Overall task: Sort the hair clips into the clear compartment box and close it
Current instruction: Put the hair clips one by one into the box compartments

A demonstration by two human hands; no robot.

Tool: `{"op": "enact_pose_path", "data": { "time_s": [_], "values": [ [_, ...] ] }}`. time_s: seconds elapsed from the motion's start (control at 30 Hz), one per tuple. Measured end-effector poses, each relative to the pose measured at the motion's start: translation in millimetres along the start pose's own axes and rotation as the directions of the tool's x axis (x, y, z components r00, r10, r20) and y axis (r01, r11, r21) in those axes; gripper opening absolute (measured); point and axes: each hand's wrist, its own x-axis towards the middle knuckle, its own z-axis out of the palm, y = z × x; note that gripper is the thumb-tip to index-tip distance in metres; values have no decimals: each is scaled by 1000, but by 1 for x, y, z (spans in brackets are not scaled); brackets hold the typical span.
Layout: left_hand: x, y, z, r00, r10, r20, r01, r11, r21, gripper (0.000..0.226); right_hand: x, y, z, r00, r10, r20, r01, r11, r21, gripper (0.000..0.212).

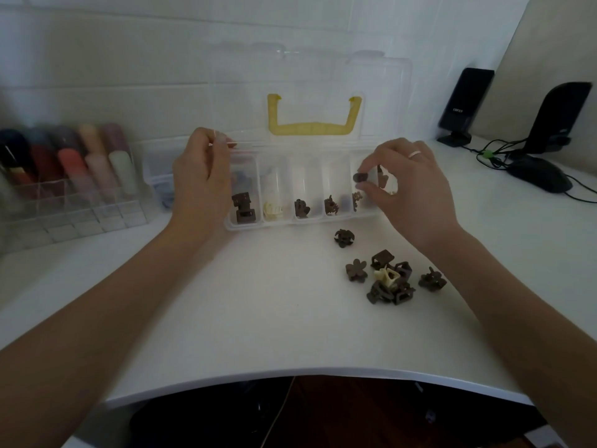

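The clear compartment box (245, 226) lies open on the white desk, its lid (310, 79) with a yellow handle (311, 128) standing up at the back. Small clips lie at the front of its compartments, brown ones and one cream. My right hand (410, 189) hovers over the rightmost compartment, pinching a small dark brown clip (359, 177) between thumb and fingertips. My left hand (198, 179) grips the box's left back corner. A pile of brown clips with one cream clip (386, 277) lies on the desk in front of the box, right of centre; a lone brown clip (344, 237) sits nearer the box.
A clear organiser (69, 189) with coloured tubes stands at the left. A small clear container (161, 185) sits beside my left hand. Two black speakers (465, 101) and a black mouse (538, 174) with cables occupy the right back. The desk's front edge (290, 375) curves close to me.
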Motion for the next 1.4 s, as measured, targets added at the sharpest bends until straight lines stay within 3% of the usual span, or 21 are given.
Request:
{"op": "enact_pose_path", "data": {
  "time_s": [0.1,0.2,0.33,0.5,0.6,0.77,0.87,0.97,1.03,1.13,1.27,1.4],
  "values": [
    [0,-1,0,1000,-5,2,5,1000,-1,17,-1,1,2,1000,1,17,-1,1000,-17,17],
    [0,0,0,1000,-14,4,15,1000,-8,17,2,-7,-7,1000,2,19,-4,997,81,14],
    [-2,4,0,1000,-17,6,18,1000,-17,17,2,-21,-24,972,-87,217,43,979,202,11],
    [-1,5,1,1000,-29,8,30,999,-31,18,-2,-31,-25,859,-177,481,229,972,-51,17],
    [-1,6,1,999,-48,7,48,998,-43,19,-1,-31,-26,796,-105,596,235,961,-145,28],
    [-1,5,1,999,-44,-1,44,999,-26,18,1,-29,-24,754,-37,656,193,967,-168,33],
    [-1,5,1,999,-49,3,49,999,-24,18,0,-29,-22,750,-51,659,153,983,-98,29],
    [-2,6,1,999,-51,7,52,998,-37,18,0,-32,-20,800,-107,590,-31,975,219,23],
    [-3,9,1,999,-52,7,52,997,-49,17,0,-33,-20,852,-123,509,-78,931,355,19],
    [-4,12,0,999,-52,5,53,997,-60,17,0,-35,-19,905,-75,419,-117,903,414,21],
    [-3,12,0,999,-50,5,50,997,-54,17,-3,-36,-11,913,18,407,-248,816,521,30],
    [-3,11,0,998,-56,6,56,997,-58,17,-4,-36,-9,944,-5,329,-181,826,533,32]
  ]
}}
